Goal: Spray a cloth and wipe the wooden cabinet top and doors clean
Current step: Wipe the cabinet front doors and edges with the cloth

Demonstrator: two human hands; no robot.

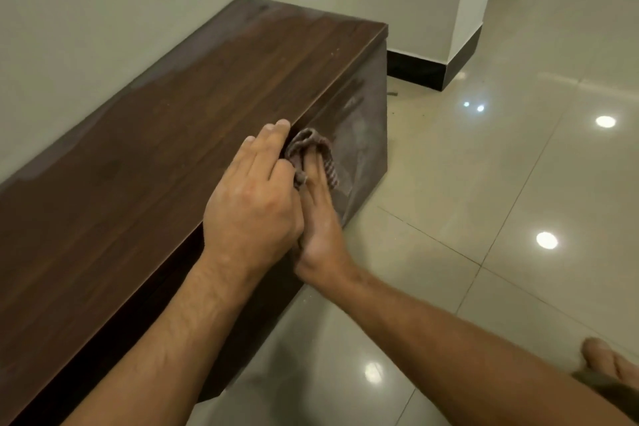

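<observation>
My left hand (252, 211) lies flat on the top (155, 149), fingertips at its front edge. Touching it, my right hand (321, 225) presses the cloth (311, 145) with straight fingers against the door (363, 121), just under that edge. I see open floor (484, 183) to the right.

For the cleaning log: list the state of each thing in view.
Top: hazy strip along the wall.
Door: pale smears.
Cloth: bunched, against door.
Left hand: flat on top's front edge.
Right hand: fingers straight, pressing cloth to door.
Floor: glossy.
</observation>
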